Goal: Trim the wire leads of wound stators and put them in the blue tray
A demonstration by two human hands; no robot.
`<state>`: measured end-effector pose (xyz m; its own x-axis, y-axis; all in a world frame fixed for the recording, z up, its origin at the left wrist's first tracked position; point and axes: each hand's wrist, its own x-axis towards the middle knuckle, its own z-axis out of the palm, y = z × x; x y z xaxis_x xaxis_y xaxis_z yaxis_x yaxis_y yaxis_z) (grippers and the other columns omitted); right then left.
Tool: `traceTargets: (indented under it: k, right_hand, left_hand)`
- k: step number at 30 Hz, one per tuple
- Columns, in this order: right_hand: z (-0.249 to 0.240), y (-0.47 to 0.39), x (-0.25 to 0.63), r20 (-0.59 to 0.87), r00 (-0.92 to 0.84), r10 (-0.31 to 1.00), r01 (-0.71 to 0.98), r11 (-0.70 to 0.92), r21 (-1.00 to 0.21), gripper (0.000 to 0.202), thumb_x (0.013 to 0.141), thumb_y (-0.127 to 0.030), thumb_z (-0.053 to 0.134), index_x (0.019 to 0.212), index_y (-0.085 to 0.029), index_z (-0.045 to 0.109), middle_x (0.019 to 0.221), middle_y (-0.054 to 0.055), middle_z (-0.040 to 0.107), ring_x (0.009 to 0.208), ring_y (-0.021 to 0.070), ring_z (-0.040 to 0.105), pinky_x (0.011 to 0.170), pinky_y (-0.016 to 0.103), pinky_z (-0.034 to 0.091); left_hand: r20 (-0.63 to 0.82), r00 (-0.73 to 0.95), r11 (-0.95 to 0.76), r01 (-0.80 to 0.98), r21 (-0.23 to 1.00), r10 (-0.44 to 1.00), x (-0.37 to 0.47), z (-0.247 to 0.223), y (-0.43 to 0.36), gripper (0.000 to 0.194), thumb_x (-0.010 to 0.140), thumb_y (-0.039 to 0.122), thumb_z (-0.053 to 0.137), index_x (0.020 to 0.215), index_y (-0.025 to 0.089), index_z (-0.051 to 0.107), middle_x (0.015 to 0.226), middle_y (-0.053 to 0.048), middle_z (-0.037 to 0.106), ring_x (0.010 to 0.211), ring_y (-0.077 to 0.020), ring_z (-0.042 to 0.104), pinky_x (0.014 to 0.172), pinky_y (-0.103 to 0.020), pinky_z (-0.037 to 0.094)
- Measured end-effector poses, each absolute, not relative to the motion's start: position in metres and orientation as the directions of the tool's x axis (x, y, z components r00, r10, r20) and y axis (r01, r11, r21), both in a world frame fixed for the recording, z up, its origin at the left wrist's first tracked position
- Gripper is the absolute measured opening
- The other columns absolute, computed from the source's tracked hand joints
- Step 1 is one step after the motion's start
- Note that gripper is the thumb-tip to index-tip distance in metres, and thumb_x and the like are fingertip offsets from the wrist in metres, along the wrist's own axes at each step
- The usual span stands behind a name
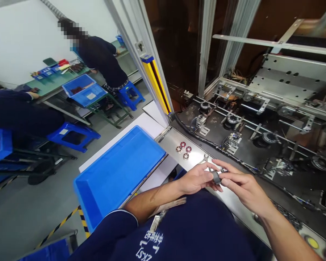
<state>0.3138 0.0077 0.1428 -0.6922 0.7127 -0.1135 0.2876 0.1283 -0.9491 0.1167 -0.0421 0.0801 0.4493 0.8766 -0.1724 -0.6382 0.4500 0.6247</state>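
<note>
Just in front of my body, my left hand pinches a small dark grey cylindrical part between thumb and fingers. From the other side, the fingers and thumb of my right hand close on the same part. A small shiny metal bit shows at its top by my right fingers, too small to name. Beyond my left fingers, a metal open-end wrench lies on the steel ledge, its handle partly hidden by the hand. Several small round rotor-like discs, red and silver, sit on the ledge farther left.
A large blue tray is at my left. Ahead on the right is a machine bed with rods and fixtures, beside a yellow light-curtain post. Two people in dark shirts sit at a bench with blue bins.
</note>
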Motion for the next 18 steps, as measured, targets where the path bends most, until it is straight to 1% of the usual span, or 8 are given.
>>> traceTargets:
  k: [4,8,11,13,15,16,17,18]
  right_hand:
    - [0.145,0.008,0.314,-0.176,-0.804,0.568,0.264,0.076,-0.961,0.043,0.103,-0.052,0.053,0.088,-0.021,0.078,0.156,0.01,0.051,0.15,0.0321,0.04,0.123,0.052,0.032]
    - [0.144,0.004,0.31,-0.132,-0.86,0.492,0.204,0.096,-0.974,0.038,0.103,-0.055,0.048,0.094,-0.027,0.074,0.161,0.0,0.046,0.154,0.0278,0.035,0.126,0.049,0.027]
    - [0.15,0.018,0.33,-0.13,-0.848,0.513,0.243,0.158,-0.957,0.038,0.102,-0.057,0.046,0.101,-0.031,0.074,0.163,-0.003,0.042,0.153,0.0284,0.035,0.125,0.05,0.031]
    - [0.159,0.043,0.368,-0.149,-0.785,0.602,0.367,0.258,-0.894,0.042,0.105,-0.054,0.042,0.11,-0.029,0.075,0.167,-0.001,0.035,0.154,0.0293,0.034,0.126,0.05,0.031]
    - [0.166,0.082,0.425,-0.13,-0.674,0.728,0.575,0.404,-0.711,0.045,0.106,-0.051,0.038,0.125,-0.03,0.073,0.169,-0.001,0.03,0.153,0.0274,0.036,0.126,0.045,0.033]
    - [0.168,0.103,0.457,-0.114,-0.609,0.785,0.707,0.471,-0.528,0.047,0.108,-0.049,0.035,0.129,-0.029,0.072,0.168,-0.001,0.032,0.15,0.0243,0.041,0.123,0.039,0.037]
    - [0.168,0.124,0.489,-0.075,-0.536,0.841,0.816,0.495,-0.298,0.048,0.109,-0.045,0.033,0.124,-0.027,0.075,0.165,0.001,0.039,0.145,0.0207,0.049,0.118,0.032,0.042]
    - [0.166,0.143,0.519,-0.048,-0.454,0.889,0.877,0.437,-0.198,0.048,0.109,-0.039,0.036,0.111,-0.021,0.08,0.158,0.007,0.049,0.139,0.0212,0.055,0.115,0.031,0.044]
  left_hand:
    - [-0.16,0.505,0.47,-0.577,0.669,0.848,0.111,0.081,-0.041,0.06,0.07,0.056,0.088,0.109,0.017,0.063,0.083,-0.005,0.076,0.072,-0.0195,0.076,0.075,-0.031,0.059]
    - [-0.164,0.542,0.485,-0.525,0.699,0.824,0.11,0.084,-0.036,0.06,0.071,0.058,0.087,0.109,0.017,0.065,0.084,-0.005,0.076,0.073,-0.0195,0.076,0.074,-0.03,0.057]
    - [-0.208,0.508,0.477,-0.484,0.734,0.836,0.11,0.086,-0.029,0.057,0.073,0.054,0.087,0.111,0.018,0.063,0.09,-0.006,0.078,0.078,-0.0191,0.076,0.078,-0.029,0.055]
    - [-0.275,0.426,0.458,-0.422,0.783,0.862,0.105,0.086,-0.023,0.056,0.075,0.051,0.087,0.113,0.018,0.062,0.096,-0.009,0.079,0.082,-0.0187,0.076,0.081,-0.03,0.053]
    - [-0.341,0.321,0.442,-0.333,0.833,0.884,0.098,0.085,-0.018,0.056,0.074,0.052,0.087,0.111,0.018,0.062,0.1,-0.01,0.08,0.083,-0.0182,0.075,0.082,-0.031,0.053]
    - [-0.366,0.272,0.438,-0.29,0.851,0.89,0.094,0.084,-0.017,0.057,0.073,0.054,0.086,0.11,0.018,0.062,0.101,-0.01,0.08,0.084,-0.0182,0.074,0.083,-0.031,0.052]
    - [-0.388,0.227,0.438,-0.249,0.864,0.893,0.09,0.082,-0.015,0.058,0.072,0.056,0.086,0.11,0.018,0.062,0.101,-0.01,0.08,0.085,-0.0185,0.074,0.084,-0.032,0.052]
    - [-0.407,0.186,0.441,-0.212,0.872,0.894,0.087,0.08,-0.014,0.059,0.072,0.058,0.085,0.109,0.018,0.062,0.101,-0.01,0.08,0.086,-0.0192,0.074,0.085,-0.032,0.052]
